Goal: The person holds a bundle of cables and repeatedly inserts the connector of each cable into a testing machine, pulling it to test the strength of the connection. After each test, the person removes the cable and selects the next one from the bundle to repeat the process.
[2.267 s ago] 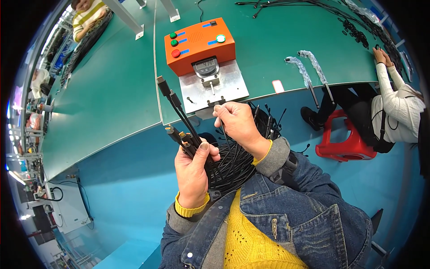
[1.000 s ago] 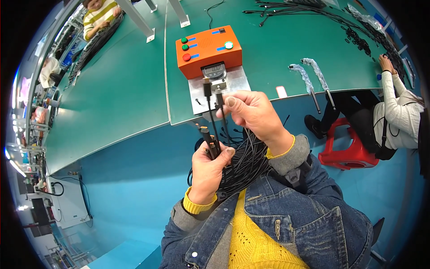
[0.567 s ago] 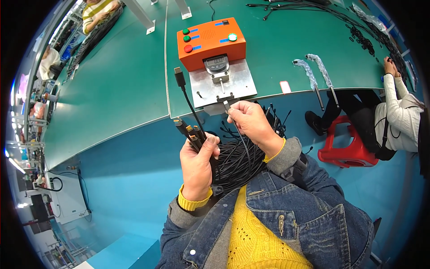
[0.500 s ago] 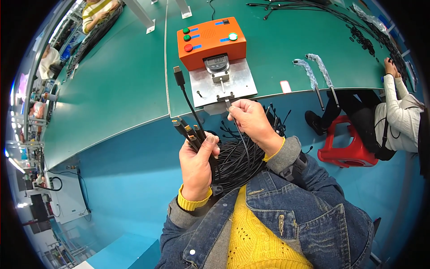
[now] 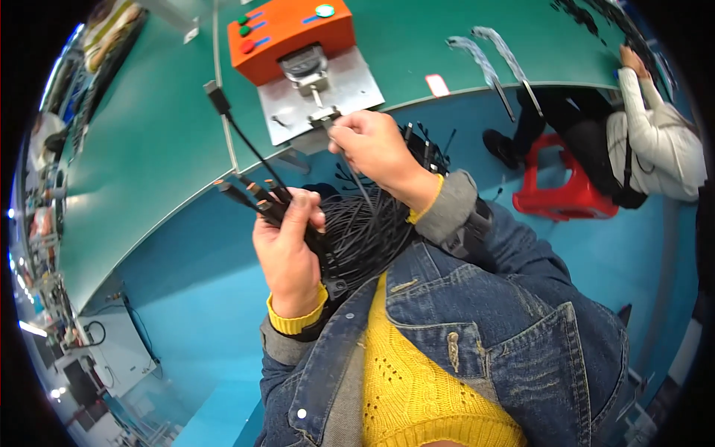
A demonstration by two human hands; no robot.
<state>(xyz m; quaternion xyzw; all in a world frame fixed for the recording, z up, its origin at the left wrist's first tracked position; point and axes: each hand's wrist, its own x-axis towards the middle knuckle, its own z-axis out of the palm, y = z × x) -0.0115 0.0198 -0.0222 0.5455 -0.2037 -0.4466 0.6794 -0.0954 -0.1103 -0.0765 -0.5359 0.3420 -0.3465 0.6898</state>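
Observation:
A bunch of black cables with plug ends is gripped in my left hand; one longer plug sticks up above the rest. My right hand pinches a single black cable close to its plug, right at the front slot of a metal plate. Whether the plug sits inside the slot is hard to see. On the plate a dial gauge stands before an orange box with green, red and lit white buttons. A thick coil of black cables lies under my hands against my lap.
Two tools wrapped in clear plastic lie at the bench's edge, beside a small red-rimmed card. To the right a person in a white top sits by a red stool. More black cables lie at the far right.
The whole view has shifted, so bench, box and hands appear higher and further left. My right hand still pinches the cable at the plate, and my left keeps its bunch.

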